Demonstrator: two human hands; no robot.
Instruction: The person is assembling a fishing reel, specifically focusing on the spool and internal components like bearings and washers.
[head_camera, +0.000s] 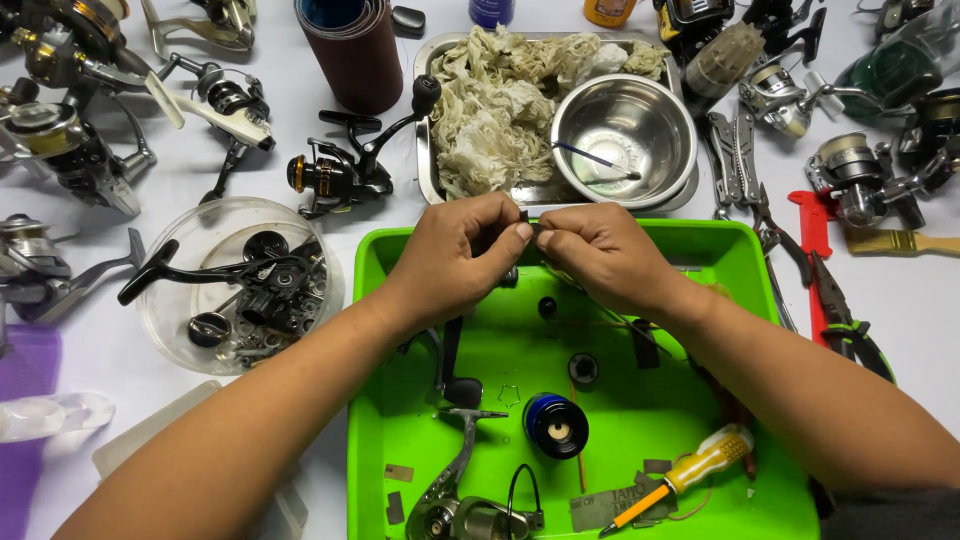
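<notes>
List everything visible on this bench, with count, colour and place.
green tray: one, centre
blue spool: one, inside tray
yellow screwdriver: one, tray's lower right
reel body: one, grey, tray's lower left
steel bowl: one, silver, top centre
rags: a heap, off-white, beside bowl
clear tub of parts: one, left
black reel: one, above tub
pliers: one pair, black and green handles, right
small dark part: one, pinched between both hands
left hand, right hand: over tray's top edge
</notes>
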